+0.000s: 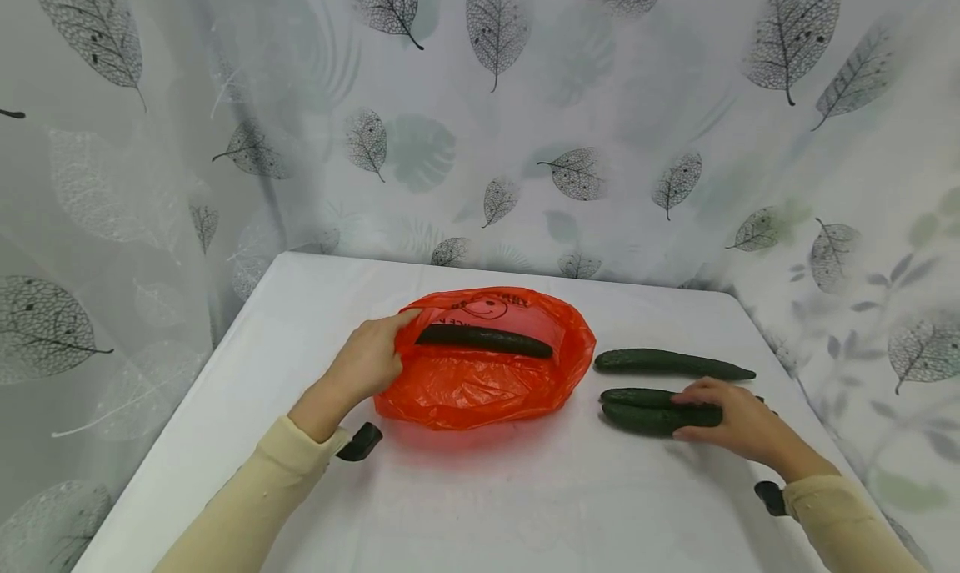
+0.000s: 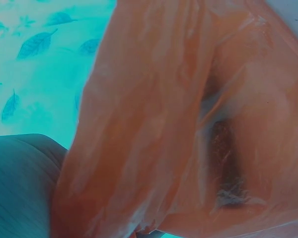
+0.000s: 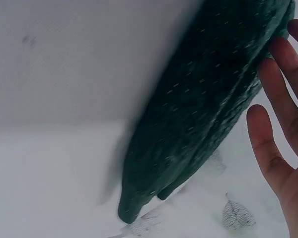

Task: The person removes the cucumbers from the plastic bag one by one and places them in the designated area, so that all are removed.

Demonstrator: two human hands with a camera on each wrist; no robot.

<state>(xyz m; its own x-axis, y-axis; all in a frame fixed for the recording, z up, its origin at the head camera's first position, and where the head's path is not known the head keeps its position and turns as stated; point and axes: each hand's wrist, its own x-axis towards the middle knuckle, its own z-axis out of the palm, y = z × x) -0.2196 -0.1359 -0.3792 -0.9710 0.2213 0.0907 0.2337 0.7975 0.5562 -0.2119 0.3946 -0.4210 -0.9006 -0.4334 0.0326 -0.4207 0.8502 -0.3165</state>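
A red plastic bag (image 1: 480,385) with printed letters and a smiling face lies with its mouth spread. One dark green cucumber (image 1: 487,340) lies inside it. My left hand (image 1: 367,360) grips the bag's left rim; in the left wrist view the bag's film (image 2: 134,119) hides most of the fingers. To the right of the bag, two cucumbers (image 1: 637,419) lie side by side. Over their right part is my right hand (image 1: 738,419), thumb on the near side and fingers on the far side. In the right wrist view its spread fingers (image 3: 283,94) reach the cucumbers' edge (image 3: 203,94).
Another cucumber (image 1: 675,362) lies just behind the pair, right of the bag. A white-covered table (image 1: 525,506) bears everything. Behind it and at its sides hangs a pale leaf-patterned curtain (image 1: 480,139). Each wrist has a small black device (image 1: 362,442) on it.
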